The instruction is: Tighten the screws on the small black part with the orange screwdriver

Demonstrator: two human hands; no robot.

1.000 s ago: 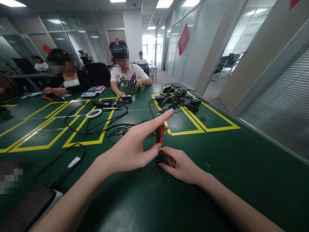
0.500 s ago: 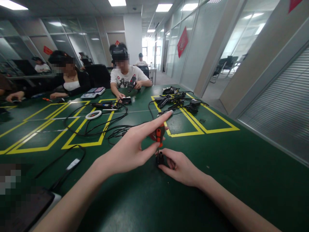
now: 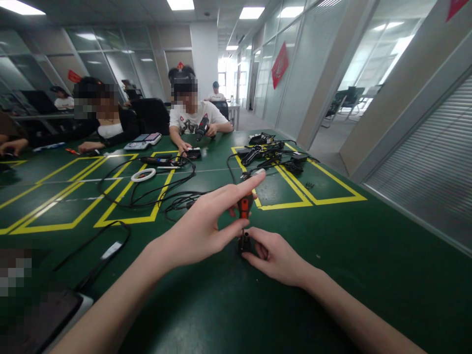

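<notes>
My left hand point(image 3: 201, 227) pinches an upright screwdriver with an orange and black handle point(image 3: 244, 206) between thumb and middle fingers, its index finger stretched out forward. The screwdriver's tip points down into a small black part point(image 3: 244, 243) standing on the green table point(image 3: 368, 255). My right hand point(image 3: 275, 254) is closed round that black part and holds it against the table top. Both forearms reach in from the bottom edge.
Black cables point(image 3: 162, 189) and a white tape ring point(image 3: 143, 174) lie inside yellow floor-tape boxes ahead. A heap of black chargers point(image 3: 271, 153) sits far right. Two other people sit across the table, one holding a power drill point(image 3: 202, 127). A dark device point(image 3: 44, 319) lies at the near left.
The screwdriver has turned slightly in my left fingers and the index finger dipped a little. My right hand has stayed on the black part.
</notes>
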